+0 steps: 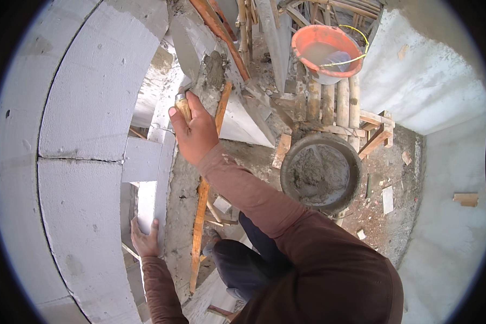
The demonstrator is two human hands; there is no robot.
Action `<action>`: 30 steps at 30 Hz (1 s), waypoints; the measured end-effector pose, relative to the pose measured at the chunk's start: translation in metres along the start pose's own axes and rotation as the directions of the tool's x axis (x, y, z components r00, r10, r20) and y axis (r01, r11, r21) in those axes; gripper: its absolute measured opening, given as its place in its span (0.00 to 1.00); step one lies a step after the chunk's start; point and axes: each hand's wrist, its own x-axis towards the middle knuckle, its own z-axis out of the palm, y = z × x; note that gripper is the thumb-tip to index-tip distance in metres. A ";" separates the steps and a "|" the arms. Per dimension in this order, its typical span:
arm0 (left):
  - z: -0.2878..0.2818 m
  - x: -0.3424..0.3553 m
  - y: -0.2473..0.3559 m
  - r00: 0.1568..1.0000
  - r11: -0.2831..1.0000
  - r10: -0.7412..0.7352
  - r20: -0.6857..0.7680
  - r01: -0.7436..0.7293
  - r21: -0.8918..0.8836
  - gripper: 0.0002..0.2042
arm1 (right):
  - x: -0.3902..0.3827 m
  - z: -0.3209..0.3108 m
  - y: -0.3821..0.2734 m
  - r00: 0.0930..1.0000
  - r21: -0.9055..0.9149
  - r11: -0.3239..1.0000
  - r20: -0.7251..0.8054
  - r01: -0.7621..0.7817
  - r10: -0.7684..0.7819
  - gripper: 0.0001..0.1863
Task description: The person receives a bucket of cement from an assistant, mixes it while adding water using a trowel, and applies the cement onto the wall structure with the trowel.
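Observation:
My right hand (193,129) is closed around the wooden handle of a trowel (184,51), its grey blade pointing away from me. Beside the blade, a lump of wet mortar (215,69) sits on the ledge. Nearer to me, my left hand (144,238) grips the near end of a narrow white block (146,202), thumb on one side and fingers on the other. That block stands between the wall of large pale blocks (81,200) and a rough mortar-covered ledge (179,216). A smaller pale block (141,160) lies just beyond it.
A round black tub of mortar (321,171) stands at my right. Farther off, an orange bucket (327,51) with cloudy water rests on wooden poles (342,102). Wooden strips (200,227) edge the ledge. Debris (387,200) litters the floor by the plastered right wall (448,232).

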 end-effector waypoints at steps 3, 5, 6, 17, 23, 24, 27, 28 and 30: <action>0.007 0.001 0.000 0.998 0.998 0.060 -0.023 -0.061 -0.009 0.36 | -0.026 -0.065 -0.006 0.978 0.107 0.981 0.151 -0.159 0.142 0.29; 0.005 0.004 0.013 0.998 0.998 0.066 0.009 -0.066 -0.024 0.37 | -0.044 -0.131 0.001 0.951 0.004 0.971 0.205 -0.239 0.233 0.25; 0.007 0.006 0.008 0.997 0.997 0.070 0.017 -0.069 -0.030 0.37 | -0.057 -0.166 0.003 0.926 -0.066 0.951 0.214 -0.304 0.311 0.23; 0.008 0.007 0.001 0.996 0.995 0.092 -0.016 -0.093 -0.037 0.39 | -0.128 -0.377 0.017 0.539 -0.971 0.201 0.103 -0.126 0.836 0.13; 0.003 0.004 0.014 0.995 0.995 0.092 -0.037 -0.093 -0.034 0.38 | -0.192 -0.336 0.083 0.304 -0.150 0.329 0.162 -0.932 0.939 0.18; -0.005 0.000 0.013 0.998 0.995 0.069 -0.002 -0.069 -0.070 0.37 | -0.198 -0.341 0.064 0.298 -0.017 0.311 0.240 -0.950 0.924 0.19; 0.000 0.003 0.004 0.997 0.997 0.072 -0.029 -0.073 -0.040 0.37 | -0.231 -0.348 0.038 0.419 0.153 0.390 0.351 -0.908 0.837 0.19; 0.000 0.004 0.005 0.998 0.997 0.065 -0.018 -0.065 -0.036 0.36 | -0.229 -0.347 0.033 0.423 0.161 0.391 0.356 -0.906 0.833 0.19; 0.001 0.001 0.005 0.997 0.996 0.079 -0.022 -0.080 -0.042 0.35 | -0.221 -0.342 0.025 0.458 0.139 0.437 0.337 -0.889 0.823 0.23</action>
